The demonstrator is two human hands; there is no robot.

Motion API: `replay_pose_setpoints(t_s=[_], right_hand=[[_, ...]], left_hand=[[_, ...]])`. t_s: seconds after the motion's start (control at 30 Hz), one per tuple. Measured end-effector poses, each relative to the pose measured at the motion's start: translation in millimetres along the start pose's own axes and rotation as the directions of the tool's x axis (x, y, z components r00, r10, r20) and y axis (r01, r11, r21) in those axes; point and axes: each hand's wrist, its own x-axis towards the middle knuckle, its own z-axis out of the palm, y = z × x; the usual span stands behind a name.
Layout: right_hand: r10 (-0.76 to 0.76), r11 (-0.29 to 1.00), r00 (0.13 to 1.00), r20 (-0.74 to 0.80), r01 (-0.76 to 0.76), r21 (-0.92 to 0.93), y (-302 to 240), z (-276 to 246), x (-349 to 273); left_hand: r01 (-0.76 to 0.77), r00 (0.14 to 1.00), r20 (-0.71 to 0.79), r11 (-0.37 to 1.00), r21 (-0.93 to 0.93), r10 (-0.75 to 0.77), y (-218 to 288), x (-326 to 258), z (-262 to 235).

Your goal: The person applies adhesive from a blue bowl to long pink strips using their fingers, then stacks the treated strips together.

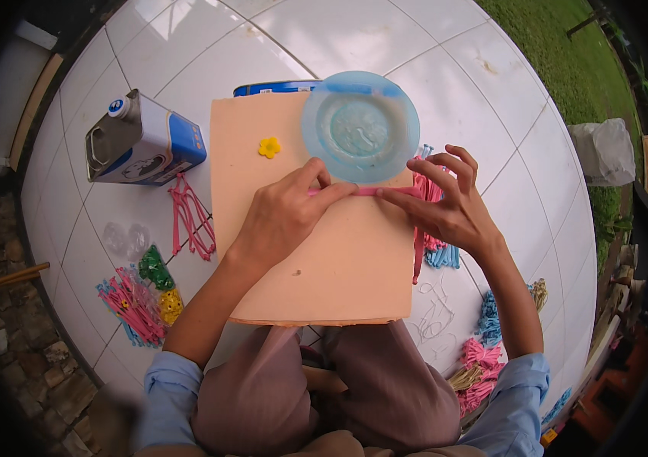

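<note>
A peach foam board (316, 266) lies across my lap over the white tiled floor. On it my left hand (282, 217) and my right hand (446, 202) both pinch a thin pink strip (369, 191), each at one end, holding it flat just below a round translucent blue lid (360, 126). A small yellow flower piece (269, 147) rests on the board's upper left. More pink strips (420, 228) hang off the board's right edge under my right hand.
A blue-and-white metal can (141, 141) lies on its side at the left, with pink loops (190, 217) beside it. Bags of coloured pieces (141, 293) sit lower left; blue, pink and tan bundles (484, 350) lie lower right. Grass (568, 53) borders the tiles.
</note>
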Motion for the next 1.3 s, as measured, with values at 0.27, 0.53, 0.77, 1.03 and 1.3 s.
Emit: replay_pose_setpoints(t_s=[0.27,0.53,0.77,1.03,1.3], right_hand=[[0.101,0.986,0.990,-0.096,-0.087,0.140,4,15,-12],[0.460,0.615,0.887,0.035,-0.347,0.708,-8,27,-40],[0.507,0.560,0.852,0.132,-0.442,0.701,-43,-96,-54],[0.506,0.526,0.855,0.111,-0.408,0.746,-93,-250,1],[0.472,0.306,0.881,0.045,-0.212,0.928,-127,-280,58]], left_hand=[[-0.014,0.998,-0.057,0.999,0.032,0.015,-4,0,6],[-0.080,0.993,-0.090,0.996,-0.032,0.077,4,-9,8],[-0.108,0.989,-0.141,0.908,-0.406,0.055,63,-8,-30],[-0.166,0.828,-0.561,0.953,-0.254,-0.005,107,7,-138],[-0.511,0.506,-0.125,0.413,0.753,0.853,163,-12,-173]])
